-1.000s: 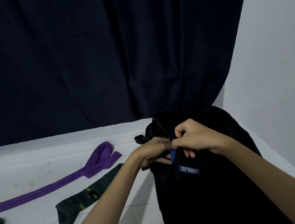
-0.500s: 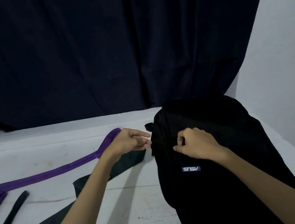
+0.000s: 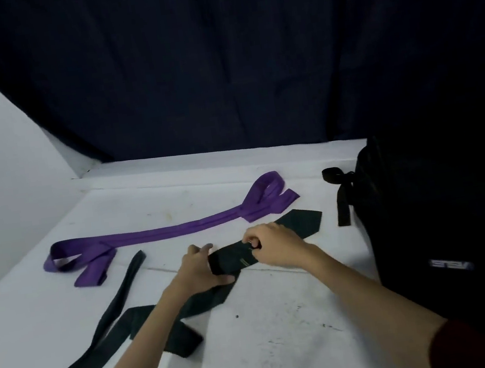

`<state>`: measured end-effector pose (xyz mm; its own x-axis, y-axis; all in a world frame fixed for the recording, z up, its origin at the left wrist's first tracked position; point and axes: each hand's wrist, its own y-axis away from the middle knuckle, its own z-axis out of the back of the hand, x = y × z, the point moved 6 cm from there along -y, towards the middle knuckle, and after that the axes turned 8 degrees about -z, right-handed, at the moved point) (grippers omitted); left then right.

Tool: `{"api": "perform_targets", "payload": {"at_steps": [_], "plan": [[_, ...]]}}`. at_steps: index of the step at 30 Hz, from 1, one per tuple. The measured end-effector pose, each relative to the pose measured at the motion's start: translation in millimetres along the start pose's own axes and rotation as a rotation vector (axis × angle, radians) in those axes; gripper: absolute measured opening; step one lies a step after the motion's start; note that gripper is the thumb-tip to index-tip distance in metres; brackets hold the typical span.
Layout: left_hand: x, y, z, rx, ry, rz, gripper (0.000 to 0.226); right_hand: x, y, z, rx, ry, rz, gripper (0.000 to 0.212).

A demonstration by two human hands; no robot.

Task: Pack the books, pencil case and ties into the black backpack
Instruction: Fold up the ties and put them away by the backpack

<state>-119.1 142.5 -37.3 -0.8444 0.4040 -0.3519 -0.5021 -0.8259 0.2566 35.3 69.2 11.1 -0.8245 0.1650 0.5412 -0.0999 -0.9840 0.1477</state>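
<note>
Fingers [image 3: 251, 242] of the right hand [image 3: 275, 249] were curled in a pinch on the dark green tie [image 3: 230, 262], near its label, w/ the thumb side tucked under so I couldn't tell how much cloth was caught. The left hand [image 3: 199, 271] lay mostly flat, fingers fairly straight, pressing the same tie to the white table [image 3: 285, 318] just left of the pinch, thumb along the tie's near edge.

The tie's wide pointed end sat just beyond the right hand, toward the black backpack [image 3: 442, 218]; the rest ran back under the left forearm & looped near the front edge. The purple tie [image 3: 164, 232] lay farther back, apart from both hands. The backpack stood at the right, near the tie but not touching it; its opening wasn't visible, so open or zipped = can't tell. No books or pencil case in view.

Risks, as I judged them: pinch looked shallow, so a lift could've let the slick cloth slip out. Long tail might've dragged, snagged on the loop near the front, or slid off the edge. If the bag was zipped, one hand would've had to let go, and any fold would've sprung loose.
</note>
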Motion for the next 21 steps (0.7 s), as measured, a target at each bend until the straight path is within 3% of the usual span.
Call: {"api": "perform_targets", "payload": {"at_steps": [3, 5, 8, 10, 13, 16, 18, 21], "plan": [[5.9, -6.2, 2.8, -0.089, -0.006, -0.110, 0.043, 18.2, -26.0, -38.4, 0.109, 0.158, 0.053, 0.065], [4.3, -9.2, 15.8, -0.169, 0.118, -0.215, 0.013, 27.0, -35.2, -50.0, 0.097, 0.236, 0.094, 0.061], [4.6, -10.0, 41.5, -0.178, 0.469, -0.301, 0.023, 34.3, -42.4, -37.8, 0.001, 0.111, 0.066, 0.017], [5.3, -9.5, 58.7, -0.170, 0.603, -0.318, 0.018, 36.7, -45.3, -20.3, -0.017, -0.060, 0.037, 0.002], [-1.7, -5.1, 74.3, -0.046, 0.740, -0.398, 0.020, 41.4, -46.1, 13.0, -0.089, -0.185, 0.015, 0.007], [-11.5, -2.9, 73.7, 0.147, 0.688, -0.475, 0.024, 48.8, -33.5, 53.1, -0.191, -0.441, -0.004, 0.008], [-13.5, -6.1, 77.4, 0.123, 0.607, -0.478, 0.020, 54.5, -21.1, 80.4, -0.256, -0.620, 0.011, 0.004], [-13.3, -11.6, 99.8, 0.009, 0.633, -0.491, 0.024, 51.8, -3.8, 119.1, -0.414, -0.683, 0.026, 0.014]]}}
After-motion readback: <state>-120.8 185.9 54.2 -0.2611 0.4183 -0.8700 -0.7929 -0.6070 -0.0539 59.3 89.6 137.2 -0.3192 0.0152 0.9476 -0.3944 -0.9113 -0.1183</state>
